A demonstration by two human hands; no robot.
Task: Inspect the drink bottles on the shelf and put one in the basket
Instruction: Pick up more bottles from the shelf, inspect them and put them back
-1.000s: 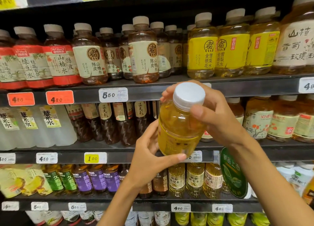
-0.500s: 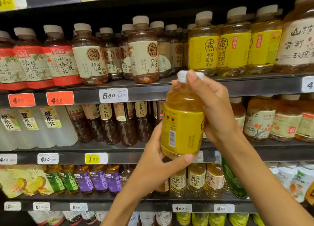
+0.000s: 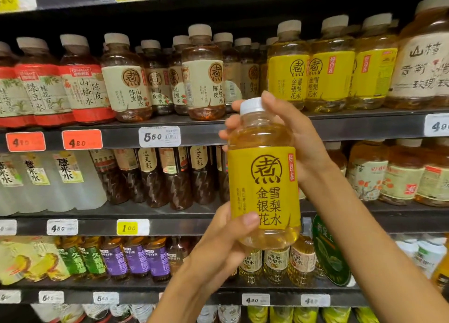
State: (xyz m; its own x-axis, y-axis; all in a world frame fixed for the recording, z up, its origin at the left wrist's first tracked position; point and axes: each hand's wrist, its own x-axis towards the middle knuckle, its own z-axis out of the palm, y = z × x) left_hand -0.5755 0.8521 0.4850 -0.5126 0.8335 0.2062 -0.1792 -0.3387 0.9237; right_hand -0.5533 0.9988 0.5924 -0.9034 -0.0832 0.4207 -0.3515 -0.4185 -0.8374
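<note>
A yellow-labelled drink bottle (image 3: 263,177) with a white cap stands upright in front of the shelves, its front label facing me. My right hand (image 3: 294,138) grips its neck and upper body from behind, one finger lying against the cap. My left hand (image 3: 223,240) holds its lower part, thumb pressed on the label's bottom left corner. More bottles with the same yellow label (image 3: 289,77) stand on the upper shelf at the right. No basket is in view.
Rows of bottles fill four shelves: red-labelled (image 3: 82,89) and cream-labelled ones (image 3: 206,84) on the upper shelf, white (image 3: 68,177) and dark ones (image 3: 175,177) below. Price tags (image 3: 159,136) line the shelf edges. A round green sign (image 3: 328,250) hangs at lower right.
The bottle has been tipped from cap-towards-me to upright and turned, so its front label now faces me. Both hands have kept their hold on it.
</note>
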